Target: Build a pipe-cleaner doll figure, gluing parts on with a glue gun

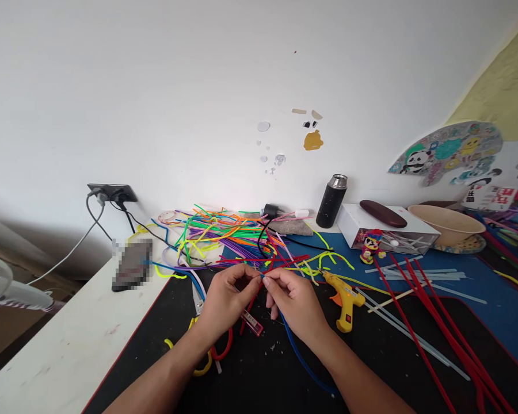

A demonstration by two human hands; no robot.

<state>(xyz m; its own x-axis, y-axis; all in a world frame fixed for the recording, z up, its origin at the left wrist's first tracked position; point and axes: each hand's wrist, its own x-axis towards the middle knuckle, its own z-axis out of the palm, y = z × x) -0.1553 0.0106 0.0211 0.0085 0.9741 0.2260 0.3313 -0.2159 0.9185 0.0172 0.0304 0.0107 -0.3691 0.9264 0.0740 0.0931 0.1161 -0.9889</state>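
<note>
My left hand (227,299) and my right hand (296,302) meet over a black mat (259,368), fingertips pinched together. Between them they hold a blue pipe cleaner (300,356), which trails back under my right wrist; a red pipe cleaner (252,305) runs up to the same pinch. Just below my left hand lie a red loop (224,348), a yellow curl (201,368) and a small pink-red lighter-like item (251,322). A tangled heap of coloured pipe cleaners (224,236) lies right behind both hands.
A yellow glue gun (344,296) rests right of my right hand, with clear glue sticks (410,333) and long red pipe cleaners (440,328) beyond. At the back stand a black flask (331,201), a white box (388,230) and a bowl (446,224). A phone (132,264), wall socket (112,192) and fan (0,284) are left.
</note>
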